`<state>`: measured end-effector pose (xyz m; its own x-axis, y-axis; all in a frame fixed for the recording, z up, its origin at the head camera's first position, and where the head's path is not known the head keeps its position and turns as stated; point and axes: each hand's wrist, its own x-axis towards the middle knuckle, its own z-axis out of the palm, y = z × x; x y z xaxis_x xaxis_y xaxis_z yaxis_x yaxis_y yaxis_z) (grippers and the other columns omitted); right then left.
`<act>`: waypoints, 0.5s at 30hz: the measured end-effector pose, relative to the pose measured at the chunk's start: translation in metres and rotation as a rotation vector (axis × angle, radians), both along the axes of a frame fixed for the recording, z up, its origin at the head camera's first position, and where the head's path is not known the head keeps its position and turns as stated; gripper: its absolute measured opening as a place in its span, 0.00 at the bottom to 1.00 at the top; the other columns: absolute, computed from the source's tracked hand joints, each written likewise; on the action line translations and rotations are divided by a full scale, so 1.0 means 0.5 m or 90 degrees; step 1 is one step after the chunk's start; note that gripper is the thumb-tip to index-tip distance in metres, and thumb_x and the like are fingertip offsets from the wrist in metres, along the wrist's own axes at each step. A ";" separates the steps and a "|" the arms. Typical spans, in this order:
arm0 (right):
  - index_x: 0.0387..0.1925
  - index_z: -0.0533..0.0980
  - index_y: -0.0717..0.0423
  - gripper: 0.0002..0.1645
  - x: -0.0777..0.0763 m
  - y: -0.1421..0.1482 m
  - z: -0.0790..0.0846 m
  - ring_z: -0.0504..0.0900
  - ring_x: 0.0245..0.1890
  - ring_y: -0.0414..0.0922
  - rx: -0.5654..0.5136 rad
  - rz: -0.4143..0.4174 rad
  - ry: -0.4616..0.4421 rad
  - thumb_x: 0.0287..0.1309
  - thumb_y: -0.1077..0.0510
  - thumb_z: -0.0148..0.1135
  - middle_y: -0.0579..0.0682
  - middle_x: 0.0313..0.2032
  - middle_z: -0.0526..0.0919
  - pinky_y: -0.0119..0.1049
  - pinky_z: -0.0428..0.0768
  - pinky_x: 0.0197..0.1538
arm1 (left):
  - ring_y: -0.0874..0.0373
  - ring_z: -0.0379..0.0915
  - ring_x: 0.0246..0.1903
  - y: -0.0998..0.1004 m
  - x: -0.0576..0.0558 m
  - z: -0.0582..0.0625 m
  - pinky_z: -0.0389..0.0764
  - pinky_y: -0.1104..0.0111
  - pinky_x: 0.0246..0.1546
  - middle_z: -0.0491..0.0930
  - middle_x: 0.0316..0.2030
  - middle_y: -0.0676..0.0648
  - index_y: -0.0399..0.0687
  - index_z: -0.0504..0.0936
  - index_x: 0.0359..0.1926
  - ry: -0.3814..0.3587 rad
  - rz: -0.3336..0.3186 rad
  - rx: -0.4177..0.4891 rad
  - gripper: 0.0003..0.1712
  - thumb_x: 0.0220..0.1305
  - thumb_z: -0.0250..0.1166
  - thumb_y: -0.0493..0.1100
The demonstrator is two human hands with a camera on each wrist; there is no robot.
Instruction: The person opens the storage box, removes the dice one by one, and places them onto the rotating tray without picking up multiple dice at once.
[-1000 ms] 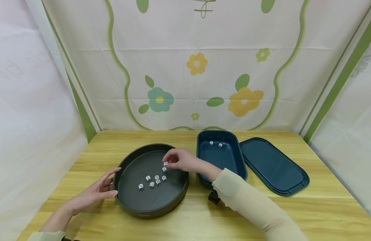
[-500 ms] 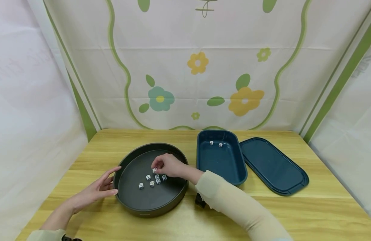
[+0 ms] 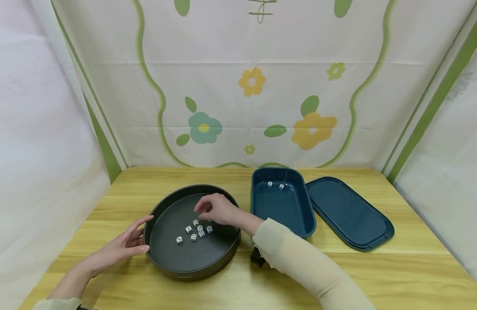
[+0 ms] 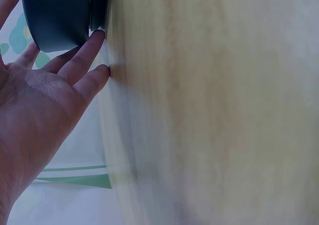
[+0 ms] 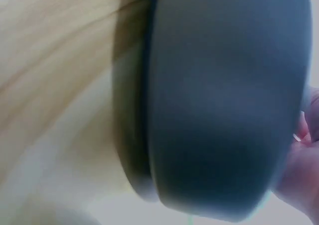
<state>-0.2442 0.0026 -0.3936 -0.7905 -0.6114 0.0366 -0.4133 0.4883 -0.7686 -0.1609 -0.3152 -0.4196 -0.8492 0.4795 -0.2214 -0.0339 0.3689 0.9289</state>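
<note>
A round dark baking pan (image 3: pixel 219 260) holds several white dice (image 3: pixel 200 228) with dark pips. My left hand (image 3: pixel 120 249) touches the pan's left rim with thumb and fingers spread; in the left wrist view, the hand's (image 4: pixel 45 100) fingertips reach under and beside the pan wall (image 4: pixel 57 16). Over the pan's right half hovers my right hand (image 3: pixel 219 210), fingers loosely bent, just above one die (image 3: pixel 195 222). Another die (image 3: pixel 210 219) is mostly hidden under this hand. In the right wrist view the pan's side (image 5: pixel 224 95) covers most of the right hand (image 5: pixel 301 170).
To the right stands a deep blue rectangular container (image 3: pixel 282 206) with two dice (image 3: pixel 281 186) near its far end. Its matching blue lid (image 3: pixel 352 215) lies beside it on the wooden table (image 3: pixel 416 275). A floral cloth (image 3: pixel 253 107) hangs behind the table.
My right hand has carried a die from the pan's upper right leftward to the other dice and let it go. The left hand has stayed at the rim.
</note>
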 end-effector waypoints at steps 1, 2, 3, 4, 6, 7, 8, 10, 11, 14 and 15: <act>0.42 0.82 0.58 0.09 0.001 0.006 0.007 0.79 0.35 0.35 -0.006 0.003 0.001 0.59 0.66 0.67 0.44 0.36 0.82 0.28 0.76 0.41 | 0.30 0.39 0.69 0.000 0.000 0.000 0.68 0.77 0.51 0.42 0.72 0.27 0.54 0.40 0.77 0.001 0.002 -0.002 0.44 0.71 0.57 0.39; 0.43 0.82 0.59 0.09 0.002 0.013 0.014 0.79 0.35 0.35 -0.009 0.006 0.004 0.59 0.66 0.66 0.44 0.36 0.83 0.28 0.76 0.42 | 0.31 0.39 0.69 0.000 0.000 0.000 0.68 0.77 0.51 0.43 0.72 0.28 0.55 0.41 0.77 0.001 0.005 -0.006 0.44 0.71 0.58 0.39; 0.43 0.82 0.60 0.09 0.004 0.020 0.021 0.79 0.36 0.36 -0.015 0.011 0.008 0.59 0.66 0.66 0.46 0.37 0.83 0.28 0.76 0.42 | 0.30 0.39 0.69 0.000 0.000 0.000 0.68 0.77 0.50 0.43 0.72 0.27 0.54 0.41 0.77 0.004 0.005 -0.007 0.44 0.71 0.58 0.39; 0.43 0.81 0.60 0.09 0.006 0.028 0.028 0.79 0.36 0.37 -0.020 0.015 0.008 0.60 0.66 0.66 0.47 0.38 0.82 0.28 0.76 0.43 | 0.30 0.39 0.69 0.001 0.000 0.000 0.68 0.77 0.50 0.43 0.72 0.27 0.54 0.41 0.77 0.007 0.003 -0.008 0.44 0.71 0.58 0.39; 0.44 0.81 0.60 0.09 0.010 0.046 0.041 0.79 0.37 0.37 -0.023 0.021 0.009 0.61 0.66 0.65 0.48 0.39 0.82 0.28 0.76 0.44 | 0.30 0.39 0.69 0.001 0.001 0.000 0.68 0.77 0.50 0.43 0.71 0.27 0.54 0.41 0.77 0.009 0.001 -0.009 0.44 0.71 0.58 0.39; 0.44 0.81 0.59 0.09 0.012 0.056 0.047 0.79 0.38 0.38 -0.023 0.023 0.004 0.61 0.65 0.64 0.47 0.39 0.82 0.29 0.76 0.44 | 0.30 0.39 0.69 0.002 0.002 0.000 0.68 0.78 0.50 0.43 0.72 0.27 0.54 0.41 0.77 0.010 0.000 -0.010 0.44 0.71 0.58 0.39; 0.44 0.80 0.58 0.09 0.014 0.066 0.053 0.79 0.38 0.38 -0.021 0.024 0.004 0.62 0.65 0.64 0.47 0.39 0.82 0.29 0.76 0.44 | 0.30 0.40 0.69 0.002 0.002 0.001 0.68 0.78 0.50 0.43 0.72 0.27 0.54 0.41 0.77 0.010 0.000 -0.011 0.44 0.71 0.57 0.39; 0.44 0.80 0.56 0.08 0.017 0.089 0.064 0.78 0.38 0.38 -0.018 0.024 0.002 0.62 0.64 0.64 0.46 0.40 0.82 0.30 0.77 0.43 | 0.30 0.41 0.69 0.004 0.003 0.001 0.68 0.77 0.51 0.44 0.71 0.26 0.54 0.41 0.77 0.011 0.000 -0.012 0.44 0.71 0.57 0.39; 0.44 0.81 0.55 0.08 0.019 0.101 0.068 0.78 0.38 0.38 -0.013 0.020 0.005 0.63 0.63 0.64 0.45 0.39 0.82 0.31 0.77 0.42 | 0.30 0.41 0.69 0.004 0.003 0.001 0.68 0.77 0.50 0.44 0.71 0.26 0.53 0.41 0.77 0.012 0.000 -0.013 0.43 0.71 0.57 0.39; 0.43 0.81 0.53 0.07 0.023 0.139 0.080 0.78 0.37 0.39 -0.006 0.015 0.021 0.63 0.62 0.64 0.44 0.38 0.82 0.31 0.78 0.41 | 0.30 0.41 0.69 0.005 0.004 0.003 0.68 0.76 0.50 0.44 0.71 0.26 0.53 0.41 0.77 0.015 0.000 -0.017 0.43 0.71 0.57 0.39; 0.43 0.81 0.53 0.07 0.024 0.151 0.084 0.79 0.37 0.39 -0.006 0.012 0.025 0.62 0.62 0.64 0.44 0.38 0.82 0.32 0.78 0.41 | 0.30 0.41 0.69 0.006 0.004 0.004 0.68 0.76 0.50 0.44 0.71 0.26 0.53 0.41 0.77 0.015 0.001 -0.018 0.43 0.71 0.57 0.39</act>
<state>-0.2323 0.0781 -0.3516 -0.7772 -0.6251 0.0729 -0.4519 0.4737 -0.7559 -0.1590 -0.3125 -0.4176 -0.8546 0.4726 -0.2151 -0.0127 0.3951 0.9185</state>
